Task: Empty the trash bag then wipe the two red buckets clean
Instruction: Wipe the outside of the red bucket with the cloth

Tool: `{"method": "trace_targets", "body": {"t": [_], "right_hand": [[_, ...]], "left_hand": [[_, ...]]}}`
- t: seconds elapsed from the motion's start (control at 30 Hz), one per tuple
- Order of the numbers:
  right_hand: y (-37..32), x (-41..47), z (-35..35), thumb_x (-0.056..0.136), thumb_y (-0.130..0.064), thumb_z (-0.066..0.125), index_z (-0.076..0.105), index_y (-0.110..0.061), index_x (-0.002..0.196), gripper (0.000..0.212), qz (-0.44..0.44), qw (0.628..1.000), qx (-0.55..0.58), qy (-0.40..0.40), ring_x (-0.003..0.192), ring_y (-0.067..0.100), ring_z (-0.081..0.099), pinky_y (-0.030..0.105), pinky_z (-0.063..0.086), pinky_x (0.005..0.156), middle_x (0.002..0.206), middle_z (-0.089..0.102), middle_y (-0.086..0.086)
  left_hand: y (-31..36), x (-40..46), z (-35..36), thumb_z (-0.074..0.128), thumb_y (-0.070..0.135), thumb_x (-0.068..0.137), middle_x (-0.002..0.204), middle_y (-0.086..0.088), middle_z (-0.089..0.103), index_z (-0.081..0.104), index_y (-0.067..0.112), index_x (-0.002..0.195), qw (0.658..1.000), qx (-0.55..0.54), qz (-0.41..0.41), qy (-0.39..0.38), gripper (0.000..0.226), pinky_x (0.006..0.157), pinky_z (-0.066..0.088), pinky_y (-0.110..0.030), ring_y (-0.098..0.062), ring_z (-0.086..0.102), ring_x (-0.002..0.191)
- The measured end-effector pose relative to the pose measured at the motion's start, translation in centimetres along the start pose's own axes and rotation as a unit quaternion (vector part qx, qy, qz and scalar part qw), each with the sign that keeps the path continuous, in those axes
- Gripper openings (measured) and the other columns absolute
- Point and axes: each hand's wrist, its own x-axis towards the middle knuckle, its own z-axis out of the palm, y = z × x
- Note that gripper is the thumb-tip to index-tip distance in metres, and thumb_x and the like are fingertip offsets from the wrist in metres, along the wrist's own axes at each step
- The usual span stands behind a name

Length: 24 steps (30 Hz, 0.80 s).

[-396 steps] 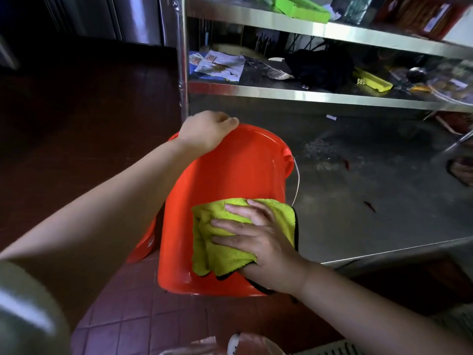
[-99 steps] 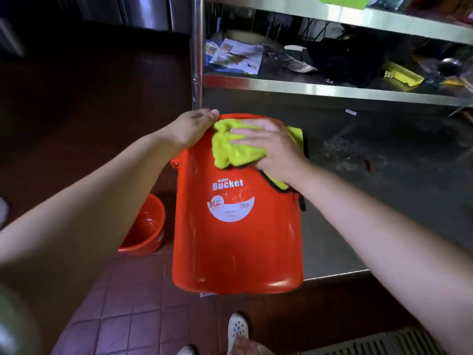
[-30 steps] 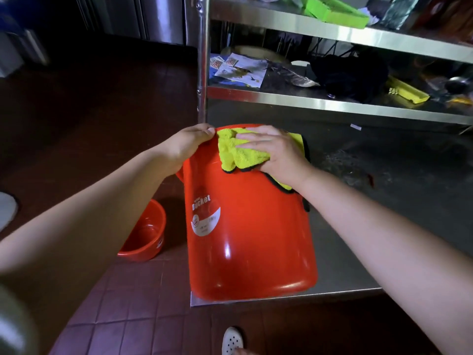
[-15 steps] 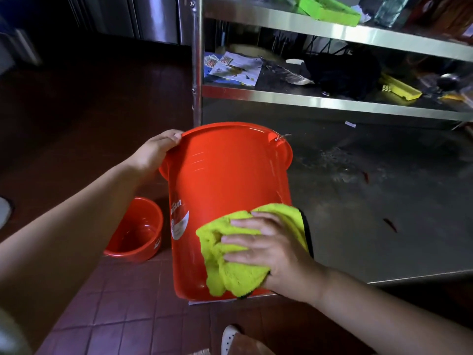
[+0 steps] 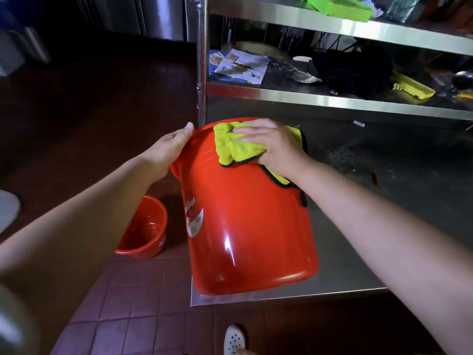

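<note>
Bucket (image 5: pixel 250 226), shelf's front-left corner: left hand (image 5: pixel 169 147) grips rim; right hand (image 5: pixel 273 144), fingers flat, presses cloth (image 5: pixel 233 147). Overlap strokes rim-to-base.

Tall red bucket (image 5: pixel 250 226) on steel table, small bucket (image 5: pixel 143 231) on floor

Two red buckets (image 5: pixel 250 226) (image 5: pixel 144 231) — one cloth (image 5: pixel 235 147).
</note>
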Motion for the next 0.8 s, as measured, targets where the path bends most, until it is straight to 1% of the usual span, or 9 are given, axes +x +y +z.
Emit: {"method": "trace_targets", "body": {"t": [0.1, 0.2, 0.23, 0.3, 0.4, 0.47, 0.63, 0.7, 0.8], "right_hand": [[-0.2, 0.7, 0.6, 0.06, 0.017, 0.062, 0.07, -0.008, 0.11, 0.057, 0.029, 0.999, 0.013, -0.012, 0.124, 0.018, 0.043, 0.035, 0.034, 0.107, 0.124, 0.062, 0.002], [-0.4, 0.1, 1.1, 0.062, 0.012, 0.064, 0.07, -0.016, 0.112, 0.058, 0.037, 0.999, 0.001, -0.013, 0.127, 0.009, 0.037, 0.028, 0.028, 0.109, 0.127, 0.06, -0.005], [-0.5, -0.1, 1.1, 0.062, 0.011, 0.065, 0.07, -0.017, 0.112, 0.058, 0.037, 0.999, -0.005, -0.008, 0.127, 0.009, 0.037, 0.026, 0.027, 0.109, 0.128, 0.06, -0.005], [-1.2, -0.7, 1.0, 0.061, 0.009, 0.067, 0.07, -0.015, 0.111, 0.056, 0.033, 0.999, -0.01, 0.002, 0.13, 0.015, 0.039, 0.027, 0.025, 0.11, 0.128, 0.06, 0.0], [-2.8, -2.8, 1.3, 0.061, 0.004, 0.07, 0.071, -0.016, 0.109, 0.052, -0.003, 0.999, -0.043, -0.026, 0.131, 0.022, 0.042, 0.035, 0.025, 0.112, 0.127, 0.061, 0.003], [-3.8, -5.2, 1.6, 0.063, -0.005, 0.069, 0.072, -0.021, 0.108, 0.048, -0.044, 0.995, -0.08, -0.046, 0.13, 0.022, 0.043, 0.043, 0.026, 0.11, 0.127, 0.061, -0.002], [-5.7, -12.0, 2.7, 0.069, -0.015, 0.07, 0.072, -0.026, 0.106, 0.038, -0.109, 0.991, -0.062, -0.043, 0.129, 0.017, 0.044, 0.043, 0.028, 0.108, 0.126, 0.061, -0.008], [-5.7, -13.5, 2.7, 0.073, -0.017, 0.059, 0.072, -0.024, 0.106, 0.036, -0.115, 0.991, -0.043, -0.044, 0.131, 0.015, 0.042, 0.042, 0.028, 0.108, 0.126, 0.061, -0.008], [-4.8, -13.1, 2.0, 0.067, -0.01, 0.057, 0.073, -0.02, 0.106, 0.043, -0.121, 0.99, -0.022, -0.067, 0.13, 0.016, 0.042, 0.042, 0.031, 0.106, 0.125, 0.062, -0.006]], "left_hand": [[0.2, -0.1, 0.3, 0.046, 0.051, 0.092, 0.109, -0.005, 0.067, 0.065, 0.023, 0.099, 1.0, 0.01, 0.003, 0.019, 0.035, 0.094, 0.048, -0.037, -0.018, 0.063, 0.101], [1.5, 0.0, 1.4, 0.043, 0.041, 0.097, 0.121, 0.001, 0.056, 0.055, 0.018, 0.126, 0.996, 0.061, 0.026, 0.059, 0.039, 0.089, 0.039, -0.022, -0.011, 0.053, 0.108], [2.2, 0.0, 2.1, 0.04, 0.039, 0.098, 0.125, 0.001, 0.052, 0.05, 0.015, 0.132, 0.993, 0.09, 0.05, 0.058, 0.042, 0.089, 0.036, -0.019, -0.01, 0.048, 0.112], [3.9, 0.0, 3.8, 0.038, 0.04, 0.099, 0.126, 0.002, 0.049, 0.047, 0.013, 0.135, 0.987, 0.131, 0.089, 0.019, 0.045, 0.092, 0.034, -0.015, -0.01, 0.044, 0.121], [4.8, 0.4, 5.1, 0.038, 0.041, 0.098, 0.134, -0.004, 0.052, 0.05, 0.015, 0.133, 0.98, 0.179, 0.087, -0.002, 0.045, 0.106, 0.031, -0.024, -0.017, 0.044, 0.128], [4.6, 0.4, 5.0, 0.04, 0.038, 0.098, 0.135, -0.007, 0.051, 0.049, 0.013, 0.134, 0.978, 0.191, 0.089, 0.012, 0.044, 0.106, 0.031, -0.024, -0.019, 0.043, 0.129], [4.1, 0.1, 4.2, 0.04, 0.039, 0.098, 0.14, -0.006, 0.047, 0.046, 0.012, 0.136, 0.983, 0.163, 0.084, 0.013, 0.047, 0.1, 0.03, -0.021, -0.013, 0.041, 0.127], [4.2, 0.1, 4.3, 0.041, 0.041, 0.097, 0.14, -0.005, 0.048, 0.046, 0.014, 0.136, 0.985, 0.15, 0.079, 0.002, 0.047, 0.107, 0.031, -0.026, -0.015, 0.043, 0.129], [4.4, 0.3, 4.5, 0.044, 0.043, 0.096, 0.141, -0.003, 0.048, 0.045, 0.014, 0.138, 0.988, 0.134, 0.075, -0.014, 0.051, 0.112, 0.031, -0.031, -0.014, 0.043, 0.129]]}}
